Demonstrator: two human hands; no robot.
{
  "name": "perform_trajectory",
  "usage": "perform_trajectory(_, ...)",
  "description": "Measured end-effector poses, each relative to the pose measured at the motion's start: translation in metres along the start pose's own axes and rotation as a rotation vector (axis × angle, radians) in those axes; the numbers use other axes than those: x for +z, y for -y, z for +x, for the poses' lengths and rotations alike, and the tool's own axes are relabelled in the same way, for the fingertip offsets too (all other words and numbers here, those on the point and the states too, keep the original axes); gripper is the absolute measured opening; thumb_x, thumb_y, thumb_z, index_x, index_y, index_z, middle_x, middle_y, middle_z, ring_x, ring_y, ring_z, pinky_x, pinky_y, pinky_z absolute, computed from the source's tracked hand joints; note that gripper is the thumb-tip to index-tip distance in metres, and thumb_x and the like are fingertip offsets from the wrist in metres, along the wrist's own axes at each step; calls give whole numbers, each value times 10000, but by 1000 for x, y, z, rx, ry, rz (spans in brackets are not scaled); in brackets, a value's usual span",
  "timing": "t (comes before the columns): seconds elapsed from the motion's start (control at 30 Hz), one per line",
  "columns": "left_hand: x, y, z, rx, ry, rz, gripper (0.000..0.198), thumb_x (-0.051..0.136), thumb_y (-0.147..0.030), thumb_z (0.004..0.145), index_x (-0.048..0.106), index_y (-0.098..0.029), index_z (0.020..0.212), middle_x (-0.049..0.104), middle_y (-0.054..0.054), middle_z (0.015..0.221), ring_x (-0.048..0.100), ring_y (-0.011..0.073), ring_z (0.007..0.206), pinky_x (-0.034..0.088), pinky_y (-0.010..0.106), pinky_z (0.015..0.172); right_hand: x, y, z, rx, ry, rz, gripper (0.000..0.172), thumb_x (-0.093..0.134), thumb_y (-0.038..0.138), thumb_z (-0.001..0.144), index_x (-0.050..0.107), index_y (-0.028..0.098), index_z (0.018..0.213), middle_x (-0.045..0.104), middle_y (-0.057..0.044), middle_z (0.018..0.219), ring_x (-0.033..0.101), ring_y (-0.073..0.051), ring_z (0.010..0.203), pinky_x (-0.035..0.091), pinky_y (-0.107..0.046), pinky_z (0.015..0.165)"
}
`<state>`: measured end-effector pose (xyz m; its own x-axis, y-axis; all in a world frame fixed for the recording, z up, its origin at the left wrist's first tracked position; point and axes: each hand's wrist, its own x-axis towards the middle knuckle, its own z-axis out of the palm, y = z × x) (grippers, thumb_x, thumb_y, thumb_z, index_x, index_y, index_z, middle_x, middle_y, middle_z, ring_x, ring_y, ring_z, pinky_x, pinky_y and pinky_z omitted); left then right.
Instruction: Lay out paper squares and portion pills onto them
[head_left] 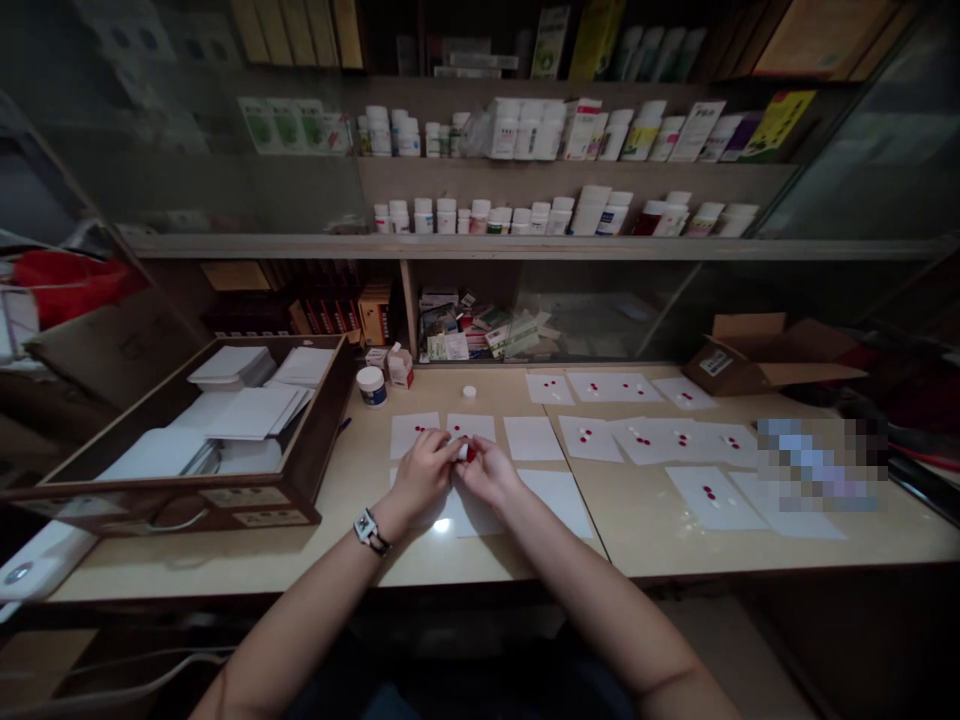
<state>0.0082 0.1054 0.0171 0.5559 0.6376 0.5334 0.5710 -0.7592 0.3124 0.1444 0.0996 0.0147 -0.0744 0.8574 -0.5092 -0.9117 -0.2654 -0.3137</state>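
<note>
Both hands meet over the paper sheets at the middle of the table. My left hand (420, 472), with a watch on its wrist, closes its fingers at a small white and red pill bottle (465, 453). Around the same bottle, from the right, my right hand (486, 474) is closed; the fingers hide much of it. A white cap (469, 392) lies just beyond. Dark red tablets (422, 429) rest on the paper sheet beside my left hand. To the right, a paper sheet (532, 438) shows no tablets.
An open drawer (300, 490) with stacked white papers stands at left. A white jar (371, 387) and small boxes (400, 366) sit behind. More sheets with red and white tablets (682, 440) spread rightward, near an open carton (750, 360). Shelves of bottles (446, 215) rise behind.
</note>
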Motion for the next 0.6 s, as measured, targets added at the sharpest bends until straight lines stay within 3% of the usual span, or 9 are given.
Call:
perform_trajectory(0.13, 0, 6, 0, -84, -36, -90, 377, 510, -59, 808, 654, -215, 1119, 594, 85, 1010, 521, 214, 965, 493, 350, 839, 8, 1, 3, 1, 40, -75, 227, 425, 20, 827, 529, 185, 711, 585, -5, 606, 584, -120, 562, 524, -194, 548)
perform_trajectory(0.3, 0, 10, 0, -170, -69, -164, 329, 531, -66, 793, 672, -205, 1056, 596, 72, 1000, 532, 208, 964, 484, 343, 862, 21, -1, -4, -22, -4, -128, 232, 410, 33, 846, 518, 186, 708, 589, -13, 610, 584, -125, 583, 510, -199, 552)
perform_trajectory(0.5, -5, 2, 0, -94, 15, -20, 365, 509, -75, 818, 637, -219, 1128, 591, 93, 1040, 517, 226, 993, 488, 347, 835, 28, 3, -3, -18, -65, -206, 258, 368, 87, 893, 440, 210, 678, 495, 29, 528, 504, -119, 480, 451, -201, 474)
perform_trajectory(0.6, -6, 0, 1, -90, 4, 9, 344, 498, -85, 831, 642, -214, 1115, 590, 96, 1037, 516, 230, 996, 487, 347, 828, 30, 8, -3, -2, -64, -242, 237, 381, 127, 905, 429, 211, 688, 486, 28, 530, 502, -130, 480, 438, -216, 462)
